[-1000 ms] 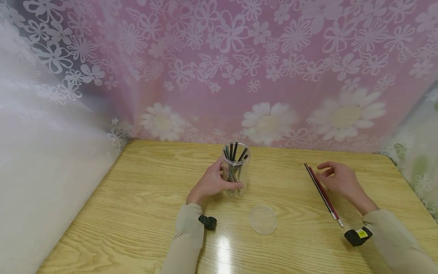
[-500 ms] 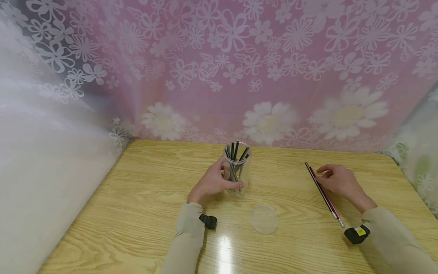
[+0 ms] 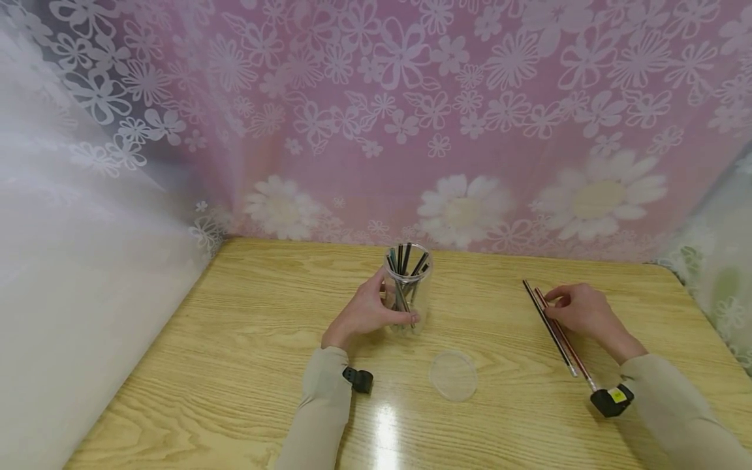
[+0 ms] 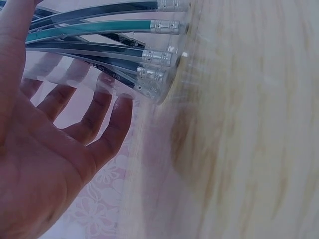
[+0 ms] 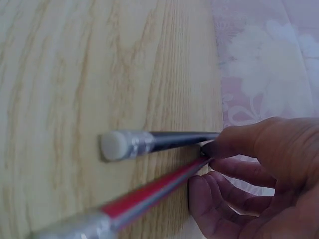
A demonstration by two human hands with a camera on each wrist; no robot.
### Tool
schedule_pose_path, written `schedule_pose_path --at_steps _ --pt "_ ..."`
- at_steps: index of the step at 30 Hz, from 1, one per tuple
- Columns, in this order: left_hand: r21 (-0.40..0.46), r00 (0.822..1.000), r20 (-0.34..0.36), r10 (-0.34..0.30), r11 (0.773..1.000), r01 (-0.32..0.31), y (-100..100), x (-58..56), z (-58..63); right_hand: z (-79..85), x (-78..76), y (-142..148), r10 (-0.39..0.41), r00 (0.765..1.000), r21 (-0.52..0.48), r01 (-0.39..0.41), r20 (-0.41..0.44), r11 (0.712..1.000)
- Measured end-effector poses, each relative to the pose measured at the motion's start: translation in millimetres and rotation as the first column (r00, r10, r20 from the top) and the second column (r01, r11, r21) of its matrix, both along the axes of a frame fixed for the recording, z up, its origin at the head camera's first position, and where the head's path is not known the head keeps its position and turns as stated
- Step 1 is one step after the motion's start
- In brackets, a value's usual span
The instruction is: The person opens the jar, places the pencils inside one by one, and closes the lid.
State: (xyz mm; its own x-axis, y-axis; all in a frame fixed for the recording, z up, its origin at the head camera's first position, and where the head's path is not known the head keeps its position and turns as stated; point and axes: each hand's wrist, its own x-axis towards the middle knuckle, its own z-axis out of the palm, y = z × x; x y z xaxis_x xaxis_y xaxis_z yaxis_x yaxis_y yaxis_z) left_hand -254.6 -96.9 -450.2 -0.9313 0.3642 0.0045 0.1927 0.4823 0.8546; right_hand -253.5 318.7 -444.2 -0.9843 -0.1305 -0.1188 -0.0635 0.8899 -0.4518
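Observation:
My left hand (image 3: 365, 312) grips a clear, open-topped jar (image 3: 423, 303) standing on the table, thumb in front and fingers behind. Inside lean several dark pencils (image 3: 404, 261) and a green pencil (image 4: 94, 32); in the left wrist view their metal-banded ends show at the jar's bottom. Over at the right, my right hand (image 3: 585, 314) pinches a red pencil (image 3: 567, 343) between thumb and fingers near its far end. Its eraser end points toward me. Just left of it, a black pencil with a white eraser (image 5: 175, 140) lies on the table, nearly parallel.
A round clear lid (image 3: 454, 376) lies flat on the wooden table (image 3: 252, 365) between my forearms, in front of the jar. Pink flowered curtain (image 3: 352, 170) hangs behind the table's back edge, with pale sheeting (image 3: 88, 261) along the left side.
My right hand has closed its fingertips on the red pencil. That pencil has shifted slightly right and toward me, widening the gap to the black one. The left hand and jar stay put.

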Motion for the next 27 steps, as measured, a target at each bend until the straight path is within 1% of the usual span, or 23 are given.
schedule_pose_path --at_steps 6,10,16,21,27 --pt "-0.002 1.0 -0.004 -0.006 1.0 0.006 -0.5 -0.2 -0.2 -0.4 0.4 0.7 -0.014 1.0 -0.001 0.014 -0.003 1.0" --pt "-0.002 1.0 -0.01 -0.009 1.0 0.009 -0.7 0.0 -0.4 3.2 2.5 1.4 -0.03 1.0 -0.034 0.03 -0.005 0.999" --pt "-0.007 1.0 -0.012 -0.007 1.0 0.007 -1.4 0.4 -0.8 16.6 7.9 1.1 -0.049 0.998 -0.124 0.045 -0.032 0.991" --pt "-0.019 1.0 -0.011 -0.005 1.0 0.005 -1.5 0.3 -0.6 29.2 11.8 -3.2 -0.072 0.994 -0.161 0.059 -0.078 0.985" --pt "0.006 1.0 0.016 -0.002 1.0 0.002 -0.8 1.8 1.5 42.6 16.7 -10.9 -0.096 0.984 -0.196 0.065 -0.152 0.978"
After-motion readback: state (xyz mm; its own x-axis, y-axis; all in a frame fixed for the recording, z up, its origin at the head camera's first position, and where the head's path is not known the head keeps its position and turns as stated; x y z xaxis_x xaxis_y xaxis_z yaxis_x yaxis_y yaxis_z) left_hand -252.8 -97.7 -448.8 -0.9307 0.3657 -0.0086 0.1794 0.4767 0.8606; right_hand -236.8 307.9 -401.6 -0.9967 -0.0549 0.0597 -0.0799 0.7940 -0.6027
